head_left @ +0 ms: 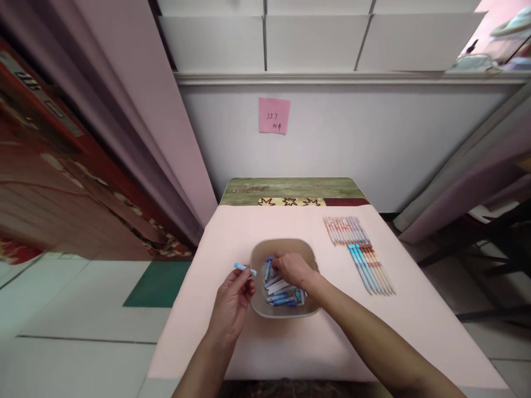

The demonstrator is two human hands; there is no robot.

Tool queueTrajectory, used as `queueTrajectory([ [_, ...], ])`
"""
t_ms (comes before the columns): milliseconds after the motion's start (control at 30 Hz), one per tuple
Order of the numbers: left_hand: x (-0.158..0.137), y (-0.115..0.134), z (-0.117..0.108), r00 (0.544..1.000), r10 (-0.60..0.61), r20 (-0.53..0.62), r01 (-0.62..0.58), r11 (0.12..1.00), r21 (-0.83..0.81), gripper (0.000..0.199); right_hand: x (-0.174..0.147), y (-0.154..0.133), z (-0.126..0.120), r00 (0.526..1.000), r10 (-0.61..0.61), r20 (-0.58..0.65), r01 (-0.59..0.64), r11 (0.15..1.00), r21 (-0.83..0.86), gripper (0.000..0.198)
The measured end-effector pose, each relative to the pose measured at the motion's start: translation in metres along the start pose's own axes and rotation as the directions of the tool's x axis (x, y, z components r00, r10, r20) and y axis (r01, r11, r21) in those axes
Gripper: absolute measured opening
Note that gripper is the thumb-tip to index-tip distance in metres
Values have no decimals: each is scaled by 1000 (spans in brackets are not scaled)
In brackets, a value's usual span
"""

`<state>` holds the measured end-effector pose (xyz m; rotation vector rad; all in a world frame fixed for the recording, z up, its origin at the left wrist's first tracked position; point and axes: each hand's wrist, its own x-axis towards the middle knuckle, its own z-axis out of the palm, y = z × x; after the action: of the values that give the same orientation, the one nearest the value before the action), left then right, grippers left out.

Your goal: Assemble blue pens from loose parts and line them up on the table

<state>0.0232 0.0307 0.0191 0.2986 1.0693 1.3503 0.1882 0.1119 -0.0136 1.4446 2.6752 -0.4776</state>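
Observation:
My left hand [235,296] is closed in a pinch on a short light-blue pen piece [241,267], just left of a beige plastic basin [257,304]. Inside the basin lie loose pen parts: blue barrels [277,299], whitish tubes [282,286] and a dark-blue piece [267,269]. My right hand [293,269] reaches over the far side of the basin, its fingers curled down among the parts. What its fingertips grip, if anything, is hidden.
The basin stands on a table with a pale pink cloth [224,232]. On the right lie a row of pale clear-bodied pens [346,230] and, nearer me, blue pens [363,270] beside brown-and-cream pens [378,271]. A pink note [274,116] sticks to the wall behind.

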Motion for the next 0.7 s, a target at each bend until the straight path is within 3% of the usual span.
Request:
queueTrajectory([
  [367,2,-4,1,1000,-9,16,9,1000,26,31,-32,38,-31,971,208,-119,-203,978,47,26],
  [700,1,-9,3,1000,-10,21,9,999,50,26,-23,16,0,991,129,20,-130,991,37,26],
])
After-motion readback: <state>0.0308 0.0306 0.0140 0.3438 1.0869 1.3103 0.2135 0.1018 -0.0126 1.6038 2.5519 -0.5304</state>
